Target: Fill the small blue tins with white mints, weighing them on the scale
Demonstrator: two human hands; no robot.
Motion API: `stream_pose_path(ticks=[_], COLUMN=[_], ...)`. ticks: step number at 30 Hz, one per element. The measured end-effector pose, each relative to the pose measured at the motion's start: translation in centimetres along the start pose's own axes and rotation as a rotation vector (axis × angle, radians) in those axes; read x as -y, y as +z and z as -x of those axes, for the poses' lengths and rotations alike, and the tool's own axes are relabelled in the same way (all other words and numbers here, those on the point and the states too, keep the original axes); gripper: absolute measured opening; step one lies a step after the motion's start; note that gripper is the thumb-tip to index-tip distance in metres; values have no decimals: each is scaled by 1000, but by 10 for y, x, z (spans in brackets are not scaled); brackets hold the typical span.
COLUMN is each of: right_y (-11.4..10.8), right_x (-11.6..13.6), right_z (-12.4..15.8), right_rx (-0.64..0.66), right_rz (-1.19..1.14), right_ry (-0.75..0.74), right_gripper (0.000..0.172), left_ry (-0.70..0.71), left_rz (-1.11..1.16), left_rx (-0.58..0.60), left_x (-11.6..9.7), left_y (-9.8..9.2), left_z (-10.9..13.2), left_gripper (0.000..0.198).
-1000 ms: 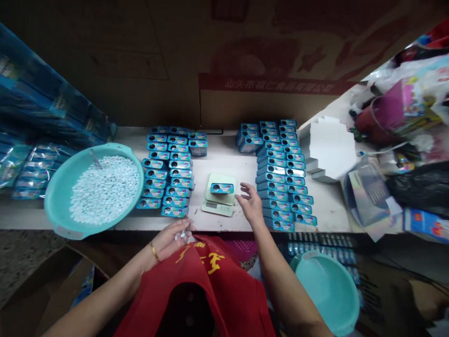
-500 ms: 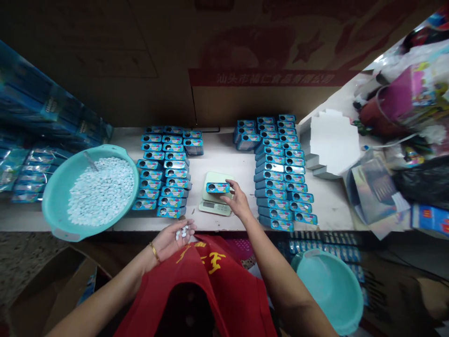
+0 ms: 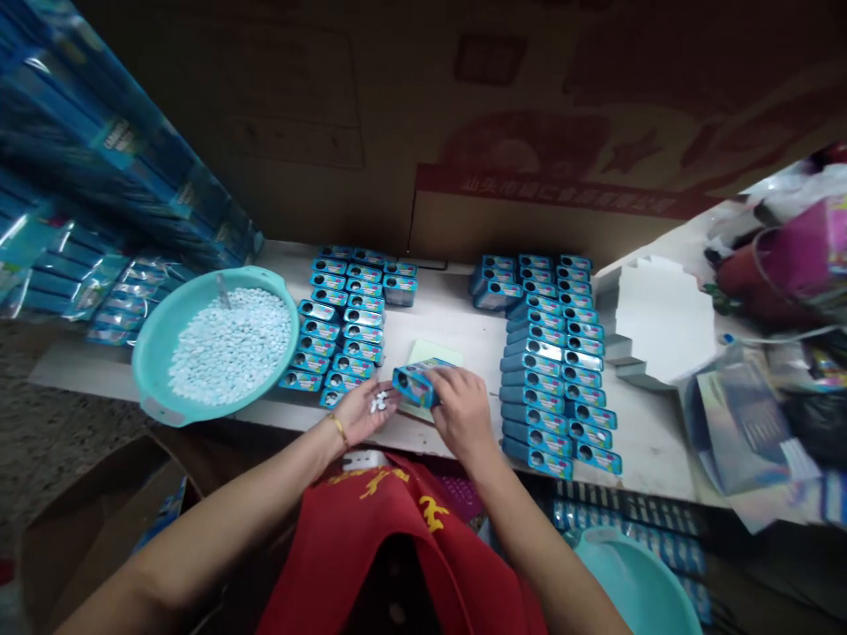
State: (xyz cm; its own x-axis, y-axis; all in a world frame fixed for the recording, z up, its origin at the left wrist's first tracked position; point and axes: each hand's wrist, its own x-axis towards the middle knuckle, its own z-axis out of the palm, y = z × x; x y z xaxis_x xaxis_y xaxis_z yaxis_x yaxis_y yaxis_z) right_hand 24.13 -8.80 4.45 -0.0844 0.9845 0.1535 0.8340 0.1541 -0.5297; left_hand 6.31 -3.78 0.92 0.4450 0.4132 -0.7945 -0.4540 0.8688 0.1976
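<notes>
The blue tin is partly covered by the fingers of the right hand, which hide some of its label. Behind the tin, the pale green scale is mostly hidden by the tin and both hands, and no display shows. Left of the tin, the white candies in the left hand are too small to count. Farther left, the scoop is sunk in the candies of the teal basin, so only its top shows. Below the tin, a second teal basin is cut off by the picture's bottom edge. Above the tin, the red lettering on the carton is too blurred to read.
</notes>
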Motion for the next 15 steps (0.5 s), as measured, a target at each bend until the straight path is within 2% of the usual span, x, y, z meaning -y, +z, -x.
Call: stream_pose_path(ticks=[3,6,12,15], right_y=[-11,-11,-11,-4], right_x=[23,30,28,13], right_z=[-1,1,4,4], right_rx=[62,72,57,35], right_rz=[167,197,195,71], right_ry=[-118,-131,-131,-11], right_gripper=[39,35,40,42], left_ry=[40,44,19,28], left_rz=[61,50,35,36], left_rx=[-11,3,31,19], left_x=[0,2,2,0], left_y=[11,18,15,11], left_z=[-7,-8,-7,-7], left_gripper=[19,18,14,11])
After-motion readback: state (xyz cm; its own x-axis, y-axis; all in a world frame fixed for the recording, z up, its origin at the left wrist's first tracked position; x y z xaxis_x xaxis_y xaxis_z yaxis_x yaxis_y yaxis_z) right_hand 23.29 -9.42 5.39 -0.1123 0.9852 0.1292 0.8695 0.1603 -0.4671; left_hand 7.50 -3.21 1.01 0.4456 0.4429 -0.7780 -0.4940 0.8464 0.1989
